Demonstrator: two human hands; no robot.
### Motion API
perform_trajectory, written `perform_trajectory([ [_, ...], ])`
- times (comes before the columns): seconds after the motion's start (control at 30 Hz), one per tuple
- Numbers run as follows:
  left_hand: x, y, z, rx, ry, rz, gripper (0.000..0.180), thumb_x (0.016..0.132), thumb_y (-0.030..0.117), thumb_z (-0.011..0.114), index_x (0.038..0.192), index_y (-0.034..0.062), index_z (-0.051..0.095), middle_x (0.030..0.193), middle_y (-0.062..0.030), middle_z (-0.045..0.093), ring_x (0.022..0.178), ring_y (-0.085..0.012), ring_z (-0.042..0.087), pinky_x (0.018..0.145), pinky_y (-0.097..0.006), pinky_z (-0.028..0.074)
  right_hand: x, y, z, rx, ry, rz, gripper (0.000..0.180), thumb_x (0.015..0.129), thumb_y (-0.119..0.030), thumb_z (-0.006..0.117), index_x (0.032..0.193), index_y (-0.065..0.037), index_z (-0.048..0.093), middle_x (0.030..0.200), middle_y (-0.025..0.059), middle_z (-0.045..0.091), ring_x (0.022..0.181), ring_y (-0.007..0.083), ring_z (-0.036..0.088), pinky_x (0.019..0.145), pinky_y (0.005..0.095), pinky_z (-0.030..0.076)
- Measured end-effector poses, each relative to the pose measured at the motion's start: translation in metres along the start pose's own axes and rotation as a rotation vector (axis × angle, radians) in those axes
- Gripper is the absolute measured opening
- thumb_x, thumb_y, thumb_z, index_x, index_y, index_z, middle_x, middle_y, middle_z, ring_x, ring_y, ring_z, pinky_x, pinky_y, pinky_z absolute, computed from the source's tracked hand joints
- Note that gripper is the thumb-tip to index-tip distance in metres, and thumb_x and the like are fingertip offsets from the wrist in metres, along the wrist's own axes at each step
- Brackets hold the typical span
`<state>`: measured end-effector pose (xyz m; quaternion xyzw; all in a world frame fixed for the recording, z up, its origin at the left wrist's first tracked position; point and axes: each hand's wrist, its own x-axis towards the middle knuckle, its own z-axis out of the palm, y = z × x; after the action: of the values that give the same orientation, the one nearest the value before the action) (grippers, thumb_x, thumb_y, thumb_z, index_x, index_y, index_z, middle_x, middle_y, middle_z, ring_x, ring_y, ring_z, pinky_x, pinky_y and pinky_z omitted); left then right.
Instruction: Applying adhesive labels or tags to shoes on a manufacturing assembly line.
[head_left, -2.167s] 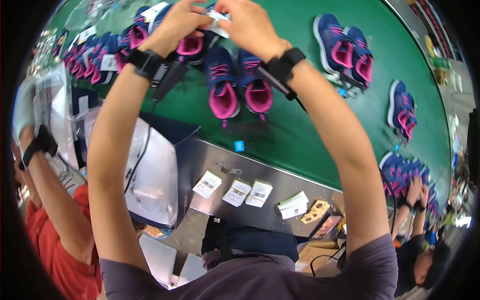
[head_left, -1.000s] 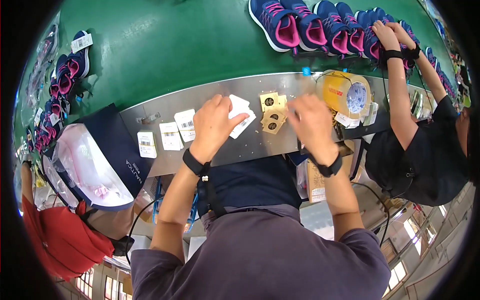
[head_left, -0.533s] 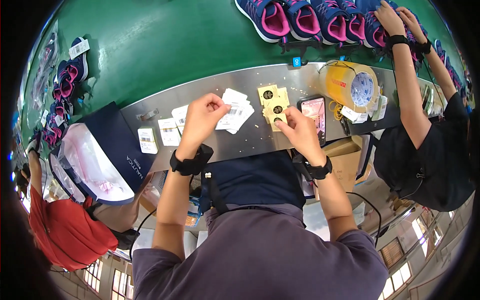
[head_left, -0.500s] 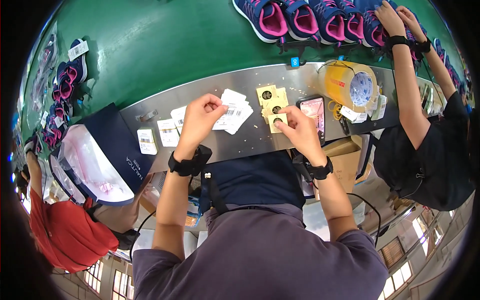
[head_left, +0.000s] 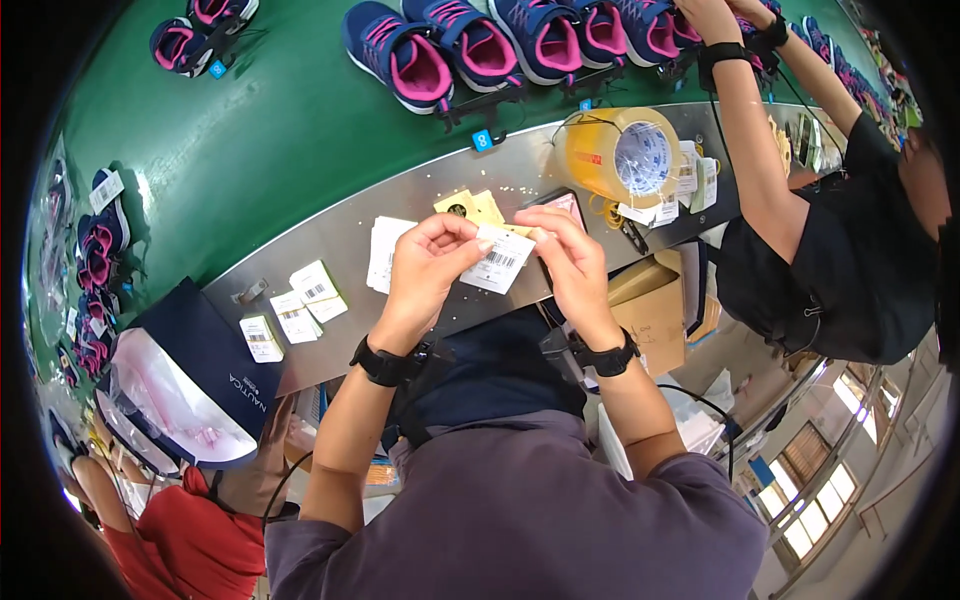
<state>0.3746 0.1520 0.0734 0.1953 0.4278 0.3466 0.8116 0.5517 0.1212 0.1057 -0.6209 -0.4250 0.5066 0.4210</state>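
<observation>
Both hands (head_left: 500,265) pinching barcode label (head_left: 497,260), seemingly above steel ledge (head_left: 350,225).

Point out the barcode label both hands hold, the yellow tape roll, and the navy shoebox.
barcode label (head_left: 497,262), head view, on its printed bars.
yellow tape roll (head_left: 590,155), head view, on its yellow outer side.
navy shoebox (head_left: 215,350), head view, on its dark outer wall.

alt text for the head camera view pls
Both hands, left hand and right hand, hold a white barcode label between them above a steel ledge. Navy-and-pink shoes line the green conveyor belt beyond, near a yellow tape roll.
</observation>
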Motion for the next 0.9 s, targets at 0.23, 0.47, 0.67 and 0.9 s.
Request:
perform_trajectory([
  [0.23, 0.024, 0.009, 0.029, 0.314, -0.061, 0.125, 0.010, 0.082, -0.001, 0.064, 0.092, -0.0005, 0.062, 0.091, -0.0029, 0.064, 0.083, -0.0080, 0.061, 0.074, -0.023, 0.050, 0.011, -0.030, -0.085, -0.947, 0.266, -0.551, 0.019, 0.070, 0.003, 0.070, 0.086, -0.006, 0.067, 0.079, 0.0034, 0.062, 0.072, 0.0206, 0.057, 0.065, 0.0320, 0.045],
  [0.47, 0.057, 0.006, 0.070, 1.032, -0.324, 0.875, 0.019, 0.073, -0.003, 0.065, 0.090, 0.0034, 0.059, 0.095, -0.0093, 0.061, 0.081, -0.0286, 0.061, 0.071, -0.033, 0.049, 0.028, -0.029, -0.115, -1.213, 0.094, -0.681, 0.021, 0.064, -0.003, 0.074, 0.082, -0.012, 0.068, 0.080, 0.0004, 0.060, 0.073, 0.0202, 0.054, 0.064, 0.0324, 0.044],
  [0.67, 0.077, -0.017, 0.132, 0.903, -0.431, 0.843, 0.014, 0.076, 0.001, 0.062, 0.088, 0.0020, 0.055, 0.111, -0.0150, 0.057, 0.087, -0.0336, 0.060, 0.073, -0.039, 0.049, 0.021, -0.057, -0.111, -0.546, 0.267, -0.474, 0.014, 0.076, 0.006, 0.063, 0.088, -0.002, 0.061, 0.089, 0.0104, 0.064, 0.088, 0.0240, 0.058, 0.081, 0.0338, 0.045],
  [0.9, 0.066, -0.003, 0.134, 0.600, -0.241, 0.690, 0.017, 0.081, -0.001, 0.061, 0.097, 0.0021, 0.055, 0.097, -0.0092, 0.061, 0.083, -0.0191, 0.062, 0.073, -0.028, 0.051, 0.009, -0.107, -0.094, -0.012, 0.566, -0.494, 0.009, 0.090, 0.002, 0.048, 0.098, -0.001, 0.051, 0.081, 0.0108, 0.057, 0.068, 0.0138, 0.052, 0.068, 0.0279, 0.049],
])
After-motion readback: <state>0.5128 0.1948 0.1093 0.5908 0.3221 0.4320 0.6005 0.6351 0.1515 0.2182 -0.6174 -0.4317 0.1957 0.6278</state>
